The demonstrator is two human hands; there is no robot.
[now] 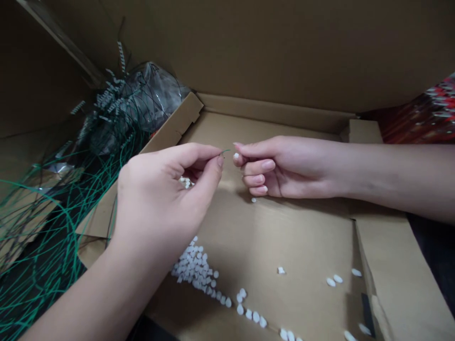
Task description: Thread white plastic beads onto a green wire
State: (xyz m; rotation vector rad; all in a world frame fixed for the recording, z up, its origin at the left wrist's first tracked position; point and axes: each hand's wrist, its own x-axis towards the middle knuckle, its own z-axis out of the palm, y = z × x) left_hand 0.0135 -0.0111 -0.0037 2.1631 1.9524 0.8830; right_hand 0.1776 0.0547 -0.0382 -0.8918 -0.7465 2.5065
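Note:
My left hand (167, 194) is closed in a pinch on the end of a thin green wire (226, 151), whose tip pokes out past thumb and forefinger. A few white beads (185, 182) lie cupped in its palm. My right hand (277, 166) reaches in from the right, fingers curled, thumb and forefinger pinching a small white bead (236, 155) right at the wire's tip. Both hands hover above the floor of an open cardboard box (277, 227). A pile of white beads (199, 272) lies on the cardboard below my left wrist.
Several loose green wires (46, 237) spread over the dark area at left. Behind them lies a clear plastic bag (149, 99) with wires carrying beads. Stray beads (334, 280) dot the box floor. Cardboard walls rise behind. Red patterned material (426, 118) shows at right.

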